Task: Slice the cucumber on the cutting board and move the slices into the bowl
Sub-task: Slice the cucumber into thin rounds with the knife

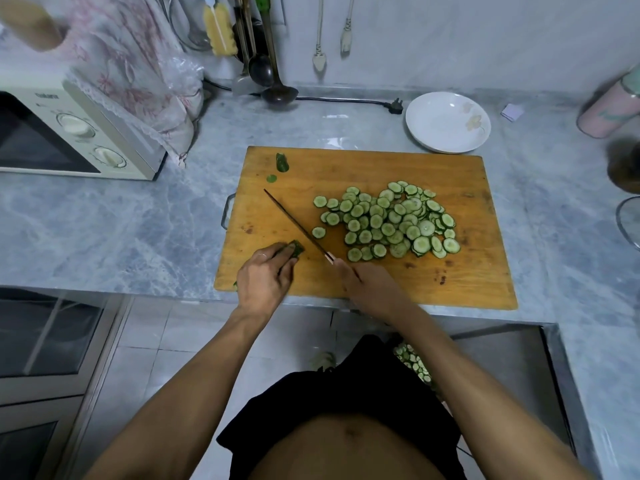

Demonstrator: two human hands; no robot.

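Your left hand pinches the cucumber stub at the wooden board's near-left corner; your right hand grips the knife. Thin round slices heap mid-board; the white bowl sits on the marble surface beyond.

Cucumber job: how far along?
Done: most is cut, slices heaped on the board. In hand: left hand holds the cucumber stub; right hand grips the knife, blade beside it. Left: the last cuts and the whole transfer; the bowl holds no slices.
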